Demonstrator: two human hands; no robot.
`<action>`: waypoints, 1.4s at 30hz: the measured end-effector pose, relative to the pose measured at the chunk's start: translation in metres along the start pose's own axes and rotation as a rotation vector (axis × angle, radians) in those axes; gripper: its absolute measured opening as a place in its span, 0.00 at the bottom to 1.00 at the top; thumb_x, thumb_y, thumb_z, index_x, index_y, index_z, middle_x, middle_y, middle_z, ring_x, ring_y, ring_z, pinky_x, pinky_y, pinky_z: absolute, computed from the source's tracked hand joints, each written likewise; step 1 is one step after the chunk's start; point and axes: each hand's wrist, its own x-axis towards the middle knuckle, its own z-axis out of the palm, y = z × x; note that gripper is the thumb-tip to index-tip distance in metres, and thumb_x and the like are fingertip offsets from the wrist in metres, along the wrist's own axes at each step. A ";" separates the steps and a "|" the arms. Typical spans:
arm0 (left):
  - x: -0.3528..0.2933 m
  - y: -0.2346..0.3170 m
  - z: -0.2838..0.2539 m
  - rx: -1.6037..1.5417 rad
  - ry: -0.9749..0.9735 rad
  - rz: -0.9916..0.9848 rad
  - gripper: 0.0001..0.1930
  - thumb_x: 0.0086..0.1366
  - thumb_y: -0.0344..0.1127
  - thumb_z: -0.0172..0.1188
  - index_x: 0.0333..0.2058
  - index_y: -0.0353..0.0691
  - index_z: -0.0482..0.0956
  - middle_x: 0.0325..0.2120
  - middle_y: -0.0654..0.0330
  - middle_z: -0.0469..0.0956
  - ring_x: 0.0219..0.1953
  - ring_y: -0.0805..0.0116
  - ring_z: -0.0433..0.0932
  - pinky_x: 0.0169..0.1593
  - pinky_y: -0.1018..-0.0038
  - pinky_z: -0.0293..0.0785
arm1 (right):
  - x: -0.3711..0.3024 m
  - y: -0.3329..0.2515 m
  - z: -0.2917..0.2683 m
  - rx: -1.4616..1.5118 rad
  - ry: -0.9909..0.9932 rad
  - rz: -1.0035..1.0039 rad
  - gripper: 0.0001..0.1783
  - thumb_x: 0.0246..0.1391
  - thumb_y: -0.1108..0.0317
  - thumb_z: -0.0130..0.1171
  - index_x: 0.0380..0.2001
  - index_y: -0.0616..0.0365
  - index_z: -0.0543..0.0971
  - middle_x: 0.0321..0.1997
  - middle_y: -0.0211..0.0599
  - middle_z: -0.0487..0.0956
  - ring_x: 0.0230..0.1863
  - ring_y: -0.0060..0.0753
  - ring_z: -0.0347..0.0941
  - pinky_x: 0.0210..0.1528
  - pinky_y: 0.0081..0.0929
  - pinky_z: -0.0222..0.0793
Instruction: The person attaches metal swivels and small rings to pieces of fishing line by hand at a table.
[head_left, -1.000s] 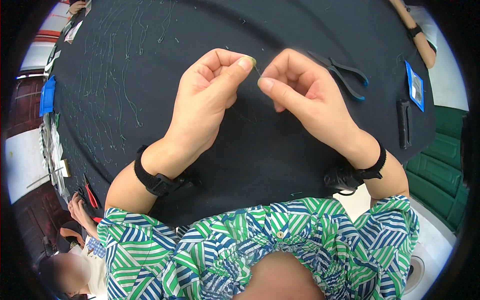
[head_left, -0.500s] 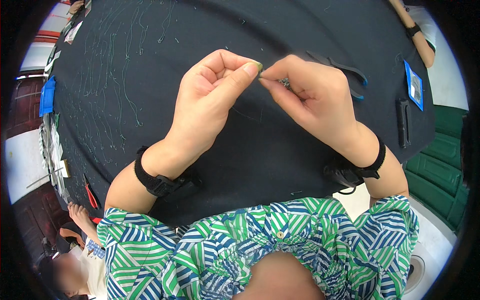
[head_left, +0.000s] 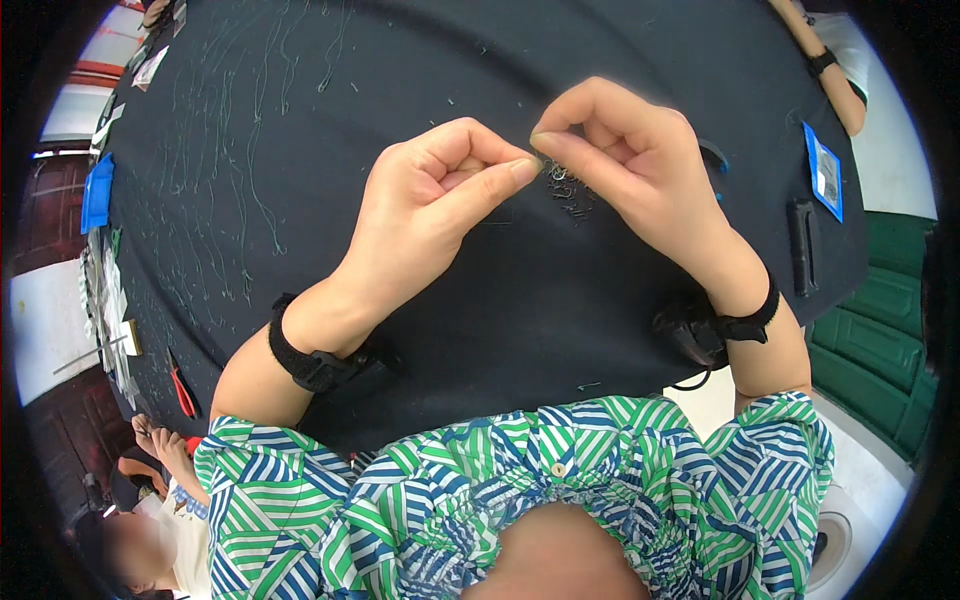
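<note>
**Tiny piece pinched above scattered metal**

The tiny greenish bit could be lost among the small curved metal pieces if the left hand's pinch were loosened, so little of it being gripped. It is held at the very tips of thumb and forefinger, only an edge being exposed. The right hand's thumb and forefinger are pressed together just beside it; whether anything is held there cannot be told. Farther left, fine threads are spread across the black cloth.
</note>
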 end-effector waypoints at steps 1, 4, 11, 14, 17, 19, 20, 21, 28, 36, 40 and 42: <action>0.000 0.000 0.001 -0.004 0.004 0.007 0.06 0.66 0.31 0.58 0.37 0.34 0.78 0.29 0.67 0.78 0.31 0.86 0.72 0.35 0.88 0.66 | 0.000 0.003 0.000 0.061 0.010 0.034 0.06 0.55 0.68 0.60 0.33 0.58 0.77 0.15 0.24 0.67 0.18 0.11 0.60 0.20 0.17 0.52; 0.000 0.000 0.000 0.009 0.009 0.021 0.05 0.65 0.30 0.58 0.36 0.34 0.78 0.29 0.67 0.79 0.31 0.86 0.72 0.35 0.88 0.66 | 0.000 0.008 0.003 0.157 0.022 0.076 0.08 0.56 0.66 0.60 0.33 0.60 0.77 0.14 0.19 0.64 0.18 0.07 0.54 0.20 0.15 0.47; -0.001 -0.003 -0.002 0.074 0.031 0.099 0.05 0.66 0.30 0.58 0.36 0.35 0.79 0.29 0.67 0.79 0.30 0.87 0.72 0.33 0.88 0.66 | 0.000 0.014 0.009 0.258 0.011 0.113 0.08 0.56 0.67 0.59 0.30 0.60 0.76 0.15 0.16 0.63 0.18 0.07 0.53 0.20 0.15 0.47; -0.001 -0.001 -0.004 0.060 0.045 0.096 0.06 0.66 0.31 0.58 0.37 0.34 0.79 0.29 0.66 0.79 0.30 0.86 0.72 0.33 0.88 0.66 | -0.001 0.013 0.008 0.239 -0.002 0.125 0.07 0.55 0.69 0.58 0.28 0.60 0.74 0.14 0.16 0.63 0.17 0.07 0.53 0.20 0.15 0.47; 0.000 -0.004 -0.004 0.038 0.075 0.098 0.06 0.65 0.31 0.58 0.37 0.34 0.79 0.30 0.66 0.80 0.30 0.86 0.72 0.34 0.88 0.66 | -0.001 0.010 0.011 0.291 -0.016 0.157 0.06 0.55 0.70 0.57 0.26 0.59 0.73 0.13 0.16 0.62 0.17 0.07 0.53 0.19 0.15 0.46; -0.001 -0.003 -0.005 0.029 0.076 0.096 0.06 0.65 0.30 0.58 0.37 0.34 0.79 0.30 0.66 0.80 0.31 0.86 0.73 0.35 0.88 0.66 | -0.002 0.011 0.011 0.287 -0.013 0.152 0.07 0.55 0.70 0.57 0.25 0.59 0.73 0.13 0.16 0.62 0.17 0.07 0.52 0.19 0.15 0.46; -0.001 -0.002 -0.005 0.020 0.079 0.095 0.06 0.65 0.30 0.58 0.37 0.34 0.79 0.31 0.66 0.80 0.31 0.86 0.73 0.35 0.88 0.67 | -0.002 0.011 0.012 0.284 -0.011 0.146 0.07 0.55 0.70 0.56 0.25 0.59 0.73 0.13 0.16 0.62 0.17 0.07 0.52 0.19 0.15 0.46; -0.001 -0.003 -0.005 0.020 0.080 0.095 0.06 0.65 0.30 0.58 0.37 0.34 0.79 0.31 0.66 0.80 0.31 0.86 0.73 0.35 0.88 0.67 | -0.002 0.010 0.012 0.284 -0.011 0.146 0.07 0.55 0.70 0.56 0.25 0.59 0.73 0.13 0.16 0.62 0.17 0.07 0.52 0.19 0.15 0.46; -0.001 -0.003 -0.003 -0.005 0.095 0.097 0.06 0.65 0.30 0.58 0.38 0.34 0.79 0.31 0.67 0.79 0.31 0.87 0.72 0.34 0.89 0.64 | 0.000 0.012 0.007 0.218 0.097 0.073 0.07 0.54 0.68 0.60 0.30 0.60 0.77 0.13 0.15 0.59 0.17 0.08 0.51 0.20 0.16 0.46; 0.001 -0.002 -0.001 -0.060 0.140 0.084 0.07 0.66 0.34 0.58 0.37 0.37 0.79 0.25 0.74 0.74 0.24 0.91 0.62 0.27 0.90 0.54 | -0.004 -0.001 -0.007 0.068 0.037 0.034 0.08 0.55 0.66 0.61 0.31 0.60 0.79 0.12 0.16 0.58 0.16 0.09 0.50 0.19 0.17 0.46; 0.001 0.001 0.002 -0.112 0.173 0.096 0.07 0.65 0.31 0.59 0.34 0.33 0.78 0.19 0.74 0.71 0.21 0.91 0.61 0.24 0.89 0.54 | -0.001 0.001 -0.009 0.134 0.109 0.104 0.08 0.55 0.66 0.62 0.31 0.61 0.79 0.13 0.16 0.64 0.16 0.07 0.53 0.19 0.16 0.47; 0.002 0.000 0.001 -0.111 0.175 0.093 0.06 0.65 0.31 0.59 0.34 0.33 0.78 0.19 0.74 0.71 0.20 0.91 0.61 0.24 0.89 0.54 | -0.002 0.002 -0.011 0.136 0.124 0.106 0.09 0.55 0.66 0.62 0.32 0.61 0.79 0.15 0.16 0.66 0.18 0.07 0.55 0.21 0.14 0.49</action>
